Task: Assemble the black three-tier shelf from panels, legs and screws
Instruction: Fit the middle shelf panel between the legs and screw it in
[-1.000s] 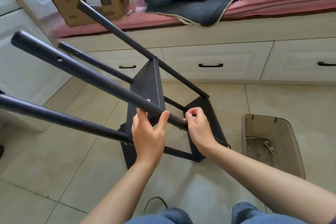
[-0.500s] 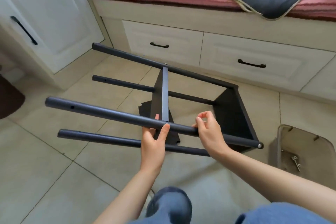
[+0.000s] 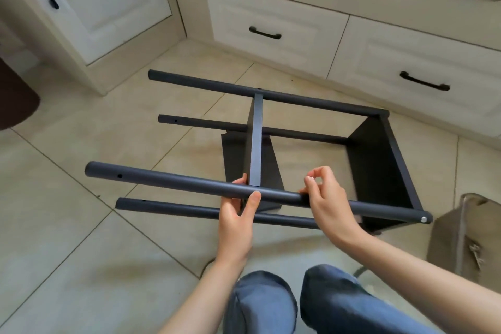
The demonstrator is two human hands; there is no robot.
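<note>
Shelf [image 3: 374, 165] leg [image 3: 173, 184] between both hands [image 3: 235, 214] (on its side).

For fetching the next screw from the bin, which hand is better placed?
Probably the right hand. The grey bin holding loose hardware sits on the floor at the person's right, beside that arm. The left hand grips the near leg by the middle panel, steadying the frame.
</note>
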